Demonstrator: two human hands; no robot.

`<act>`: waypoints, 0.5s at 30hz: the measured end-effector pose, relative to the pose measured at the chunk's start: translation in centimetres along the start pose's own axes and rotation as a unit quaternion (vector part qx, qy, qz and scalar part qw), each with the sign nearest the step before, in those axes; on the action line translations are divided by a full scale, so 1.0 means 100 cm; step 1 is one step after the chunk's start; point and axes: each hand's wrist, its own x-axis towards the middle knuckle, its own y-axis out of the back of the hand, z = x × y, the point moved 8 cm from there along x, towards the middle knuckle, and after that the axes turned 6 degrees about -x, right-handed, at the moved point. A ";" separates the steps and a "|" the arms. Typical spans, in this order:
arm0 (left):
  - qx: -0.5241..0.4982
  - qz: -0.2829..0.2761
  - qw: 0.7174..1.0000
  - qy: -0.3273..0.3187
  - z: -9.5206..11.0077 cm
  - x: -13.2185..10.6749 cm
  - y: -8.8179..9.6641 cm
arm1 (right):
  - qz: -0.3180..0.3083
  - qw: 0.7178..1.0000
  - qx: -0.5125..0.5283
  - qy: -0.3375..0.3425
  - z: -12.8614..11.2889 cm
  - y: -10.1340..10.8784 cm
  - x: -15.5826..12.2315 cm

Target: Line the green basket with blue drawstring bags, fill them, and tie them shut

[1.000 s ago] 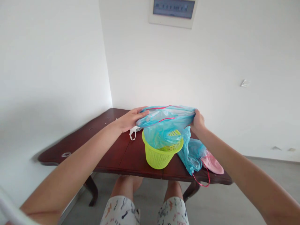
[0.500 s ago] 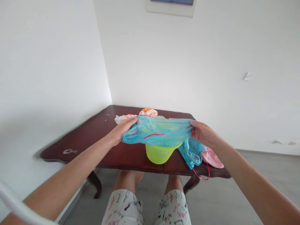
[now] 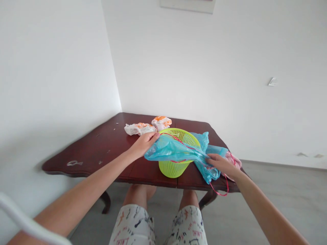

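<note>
A lime-green plastic basket (image 3: 176, 168) stands near the front edge of a dark wooden table (image 3: 112, 149). A thin blue plastic bag (image 3: 171, 151) with a red drawstring hangs across the basket's near side. My left hand (image 3: 144, 144) pinches the bag's left end beside the basket rim. My right hand (image 3: 221, 165) grips the bag's right end, low at the basket's right. Part of the basket's mouth shows behind the bag.
More blue bags (image 3: 211, 160) and a pink bag (image 3: 233, 160) lie right of the basket, a red string looping over the table edge. Two white-and-orange crumpled bags (image 3: 149, 126) sit behind the basket. White walls close the corner; my knees are under the table.
The bag was held stretched high above the basket. Both hands have come down and toward me, so the bag now drapes over the basket's front and the mouth behind it is uncovered.
</note>
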 end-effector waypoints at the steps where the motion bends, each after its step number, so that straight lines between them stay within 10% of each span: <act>1: -0.015 0.009 1.000 0.005 0.000 0.002 0.002 | -0.040 0.999 -0.009 -0.006 -0.003 -0.002 -0.003; 8: -0.292 0.004 0.945 0.150 -0.016 -0.015 0.002 | -0.281 0.959 0.008 0.011 -0.019 -0.018 -0.039; 15: 0.015 0.015 1.000 0.002 -0.033 0.010 0.017 | 0.015 0.999 0.037 -0.011 0.002 0.002 0.004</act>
